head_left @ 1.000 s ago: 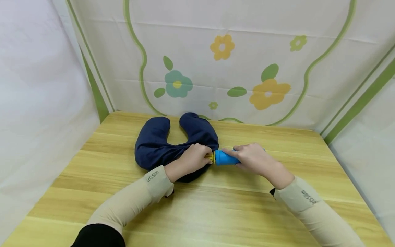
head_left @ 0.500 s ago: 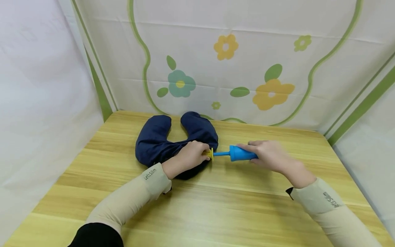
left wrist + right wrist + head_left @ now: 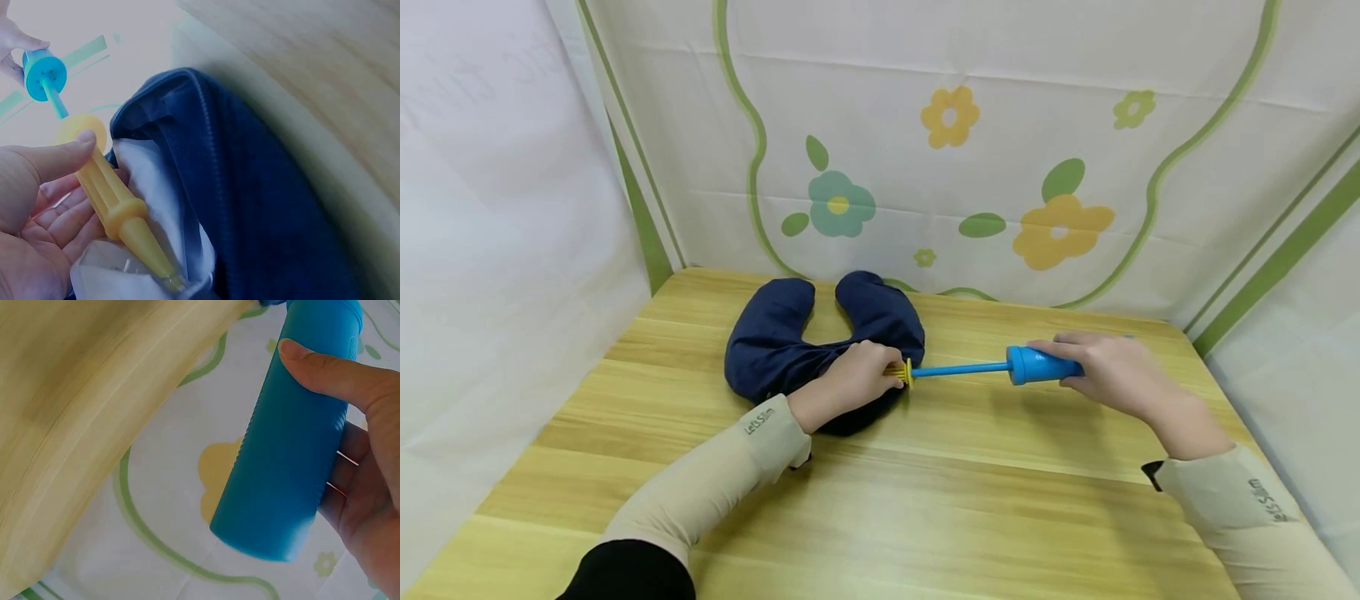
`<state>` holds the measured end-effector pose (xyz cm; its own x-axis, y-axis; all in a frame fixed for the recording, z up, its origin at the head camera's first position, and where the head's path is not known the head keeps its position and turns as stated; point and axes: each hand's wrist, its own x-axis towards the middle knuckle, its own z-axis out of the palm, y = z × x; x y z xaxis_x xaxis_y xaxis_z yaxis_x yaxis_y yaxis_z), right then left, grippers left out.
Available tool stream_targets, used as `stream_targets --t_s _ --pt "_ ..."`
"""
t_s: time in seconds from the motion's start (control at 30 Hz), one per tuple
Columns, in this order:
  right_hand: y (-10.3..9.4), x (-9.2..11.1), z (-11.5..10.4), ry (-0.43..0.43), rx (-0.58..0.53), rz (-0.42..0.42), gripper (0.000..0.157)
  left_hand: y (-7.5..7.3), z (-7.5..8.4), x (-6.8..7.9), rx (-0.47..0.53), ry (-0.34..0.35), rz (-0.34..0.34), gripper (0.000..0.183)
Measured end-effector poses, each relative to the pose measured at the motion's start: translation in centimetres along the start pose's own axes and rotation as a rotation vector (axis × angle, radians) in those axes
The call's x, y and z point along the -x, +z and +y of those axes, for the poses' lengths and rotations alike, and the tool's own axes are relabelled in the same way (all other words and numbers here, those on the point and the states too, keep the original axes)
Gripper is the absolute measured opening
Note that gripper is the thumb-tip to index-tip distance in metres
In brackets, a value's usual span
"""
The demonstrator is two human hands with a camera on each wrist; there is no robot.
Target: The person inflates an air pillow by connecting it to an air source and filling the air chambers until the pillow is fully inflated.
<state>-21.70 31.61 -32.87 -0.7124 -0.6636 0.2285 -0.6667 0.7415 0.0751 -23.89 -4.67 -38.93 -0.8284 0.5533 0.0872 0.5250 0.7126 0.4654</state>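
A dark blue U-shaped neck pillow (image 3: 775, 333) lies on the table, its cover open at one edge in the left wrist view, where a pale inner bladder (image 3: 140, 165) shows. My left hand (image 3: 861, 375) holds the yellow nozzle end (image 3: 103, 187) of a hand air pump between thumb and fingers. The nozzle's tip sits in a clear valve (image 3: 175, 282). A thin blue rod (image 3: 962, 369) stretches from the yellow end to the pump's blue barrel (image 3: 287, 431). My right hand (image 3: 1120, 375) grips that barrel above the table, thumb along one side, fingers behind.
The wood-grain table (image 3: 925, 517) reaches back to a white cloth backdrop (image 3: 865, 108) printed with flowers and green lines. White cloth walls (image 3: 490, 250) stand at both sides.
My right hand has drawn the blue barrel to the right, away from the yellow end, baring a long length of rod. My left hand keeps hold of the nozzle, nearly still.
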Motion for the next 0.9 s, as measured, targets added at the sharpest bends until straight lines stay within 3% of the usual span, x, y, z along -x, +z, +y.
stream_targets --t_s 0.17,0.43,0.67,0.9 --pt "0.1 0.6 0.5 -0.009 0.017 0.005 0.071 0.0 -0.1 0.0 0.006 0.014 0.002 0.009" --pt "1.4 0.5 0.1 -0.108 0.064 0.093 0.072 0.5 0.2 0.2 -0.029 0.022 0.013 0.010" --pt "1.1 -0.3 -2.2 -0.113 0.033 0.054 0.071 0.4 0.8 0.2 -0.004 0.069 0.053 0.011" --pt "1.4 -3.0 -5.1 -0.135 0.061 0.007 0.067 0.4 1.1 0.3 -0.011 0.089 0.061 0.011"
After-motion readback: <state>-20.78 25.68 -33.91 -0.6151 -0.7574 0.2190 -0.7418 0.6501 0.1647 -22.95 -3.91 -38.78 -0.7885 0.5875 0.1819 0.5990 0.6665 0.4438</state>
